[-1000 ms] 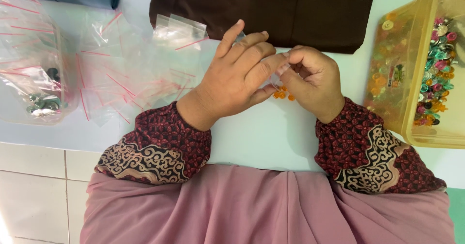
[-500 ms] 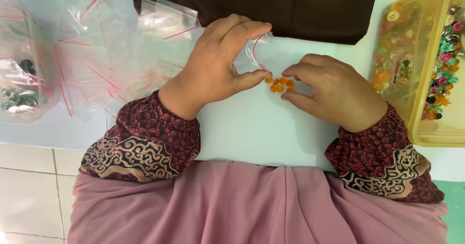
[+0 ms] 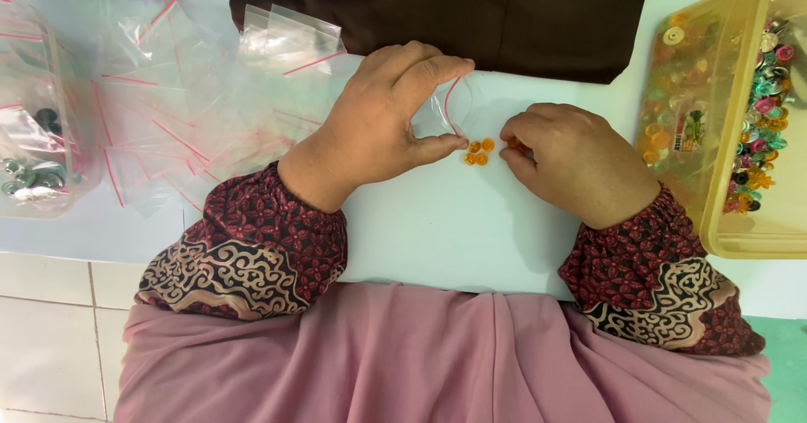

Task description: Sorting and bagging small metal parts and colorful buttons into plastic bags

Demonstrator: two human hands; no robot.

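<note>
Since half a second ago: hands drawn slightly apart. Left hand (image 3: 382, 120) pinching small clear bag (image 3: 444, 112) open at its mouth. Orange beads (image 3: 477, 152) loose on table (image 3: 420, 230), just right of bag, unbagged. Right hand (image 3: 572, 158) curled, fingertips pinching one bead.

The left hand (image 3: 378, 120) is pinching a small clear zip bag with a red seal strip (image 3: 443, 112) on the white worktop (image 3: 437, 230). Small orange beads (image 3: 477, 152) are lying between it and the right hand (image 3: 572, 158). Clear zip bags (image 3: 202, 95) are lying left; a yellow plastic tray of beads (image 3: 740, 120) is sitting right; a dark brown cloth (image 3: 471, 11) is lying behind.
</note>
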